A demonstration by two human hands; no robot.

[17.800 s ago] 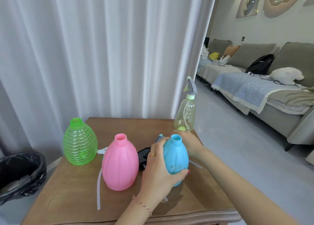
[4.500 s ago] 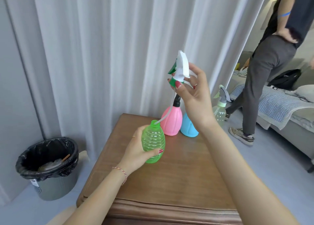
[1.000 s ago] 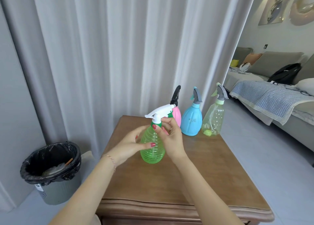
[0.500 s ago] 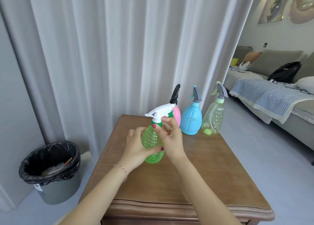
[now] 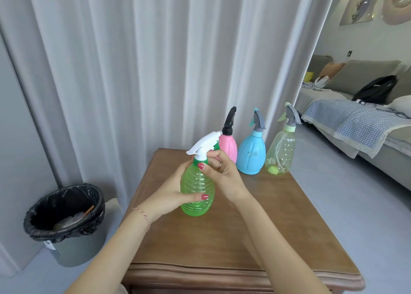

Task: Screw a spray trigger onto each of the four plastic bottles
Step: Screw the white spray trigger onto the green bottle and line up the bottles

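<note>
The green bottle (image 5: pixel 197 191) is clear ribbed plastic, egg-shaped, and it stands upright near the middle of the wooden bench (image 5: pixel 255 233). The left hand (image 5: pixel 169 196) holds its body in a closed grip. The right hand (image 5: pixel 224 171) pinches the collar of the white spray trigger (image 5: pixel 203 145), whose nozzle points left.

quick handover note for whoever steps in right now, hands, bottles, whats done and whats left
Left hand: grip closed around the body of the green bottle, holding it upright on the wooden table.
Right hand: fingers pinched at the green collar under the white trigger, which sits on the bottle's neck.
Done: pink bottle, blue bottle and clear bottle stand in a row at the table's far edge, each with a trigger on.
Left: finish tightening the white trigger; whether it is fully seated cannot be told.
</note>
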